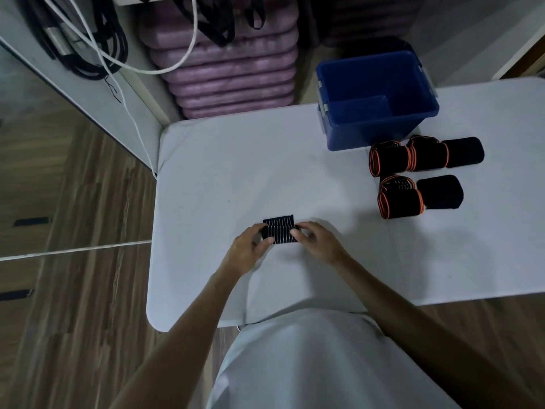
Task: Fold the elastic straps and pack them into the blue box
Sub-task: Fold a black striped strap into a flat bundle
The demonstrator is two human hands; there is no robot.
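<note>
Both hands are working at the near middle of the white plastic folding table (236, 178), and between them is sitting a small folded black elastic strap with pale ribbed stripes (278, 230). The left hand (246, 249) is pinching the strap's left end, fingers curled round it; the right hand (317, 242) is gripping the right end the same way, thumb on top. The strap's long axis is running left to right, straight across from one hand to the other. Now the relation that matters: the open blue plastic storage box (376, 101) is lying far and to the right of the strap, at the table's back edge, so the right hand is looking like the nearer one for the carry. The box interior is looking bare of straps, as far as can be seen. Just in front of the box, a cluster of rolled black straps with orange edging (413, 172) is waiting on the table, sitting in the path between strap and box, so a carry is probably needing to lift over them.
</note>
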